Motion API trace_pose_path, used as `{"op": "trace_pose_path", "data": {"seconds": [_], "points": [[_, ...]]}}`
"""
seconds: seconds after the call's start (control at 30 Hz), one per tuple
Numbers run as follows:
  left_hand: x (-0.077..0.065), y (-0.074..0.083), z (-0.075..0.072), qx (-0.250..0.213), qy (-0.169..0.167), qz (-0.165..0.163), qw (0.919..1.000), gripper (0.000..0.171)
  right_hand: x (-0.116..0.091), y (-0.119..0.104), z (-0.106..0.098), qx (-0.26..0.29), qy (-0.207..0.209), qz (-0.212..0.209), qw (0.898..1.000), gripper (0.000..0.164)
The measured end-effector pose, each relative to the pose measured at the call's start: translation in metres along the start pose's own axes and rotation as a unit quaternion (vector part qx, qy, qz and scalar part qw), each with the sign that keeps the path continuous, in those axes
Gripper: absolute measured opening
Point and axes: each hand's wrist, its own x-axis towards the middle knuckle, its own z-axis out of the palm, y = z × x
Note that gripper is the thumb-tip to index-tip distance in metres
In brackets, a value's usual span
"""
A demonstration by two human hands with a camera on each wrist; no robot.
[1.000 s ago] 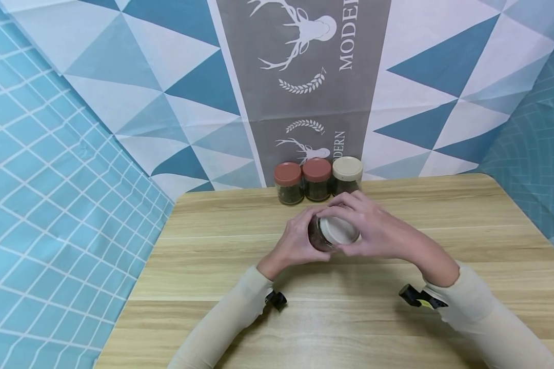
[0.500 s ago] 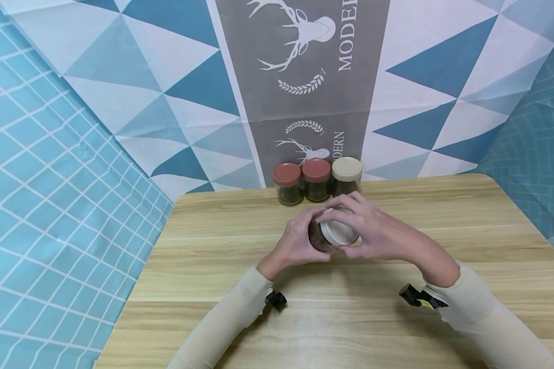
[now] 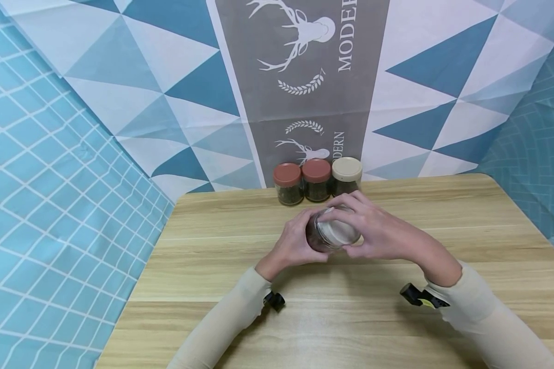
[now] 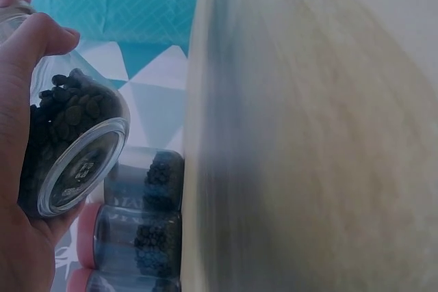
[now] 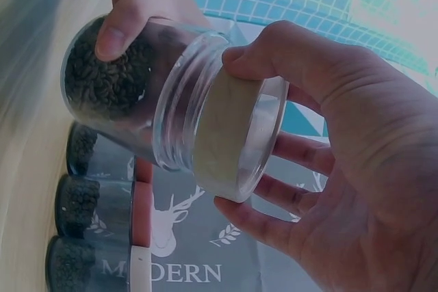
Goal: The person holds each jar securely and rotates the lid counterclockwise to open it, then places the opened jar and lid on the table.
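Observation:
A clear glass jar with dark seeds in its bottom lies tilted between the two hands, above the table. My left hand grips the jar's body, its thumb along the glass. The cream lid is in my right hand, whose thumb and fingers pinch its rim. Bare screw threads on the jar's neck show beside the lid, and the lid's edge is right at the mouth. In the left wrist view the jar's round base faces the camera.
Three more lidded jars stand in a row at the table's back edge: two with red lids and one with a cream lid. Behind them rises a patterned cloth. The wooden table extends around both forearms.
The jar in my left hand has shifted slightly left and the lid slightly right. Clear glass at the neck now shows between them.

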Motion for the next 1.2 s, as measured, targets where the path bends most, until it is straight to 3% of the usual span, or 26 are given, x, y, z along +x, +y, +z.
{"op": "trace_pose_path", "data": {"seconds": [0.43,0.67,1.2], "points": [[-0.005,-0.005,-0.001,-0.008,0.008,-0.01,0.9999,0.101,-0.005,0.004,-0.004,-0.008,-0.003,0.011,1.0,0.068],[-0.008,-0.006,-0.004,-0.017,0.011,-0.012,0.9997,0.1,-0.012,0.006,-0.01,-0.005,-0.012,0.041,0.999,0.068],[-0.021,-0.015,-0.016,-0.013,0.038,-0.019,0.999,0.098,-0.021,0.012,-0.02,-0.024,-0.001,0.054,0.998,0.065]]}}
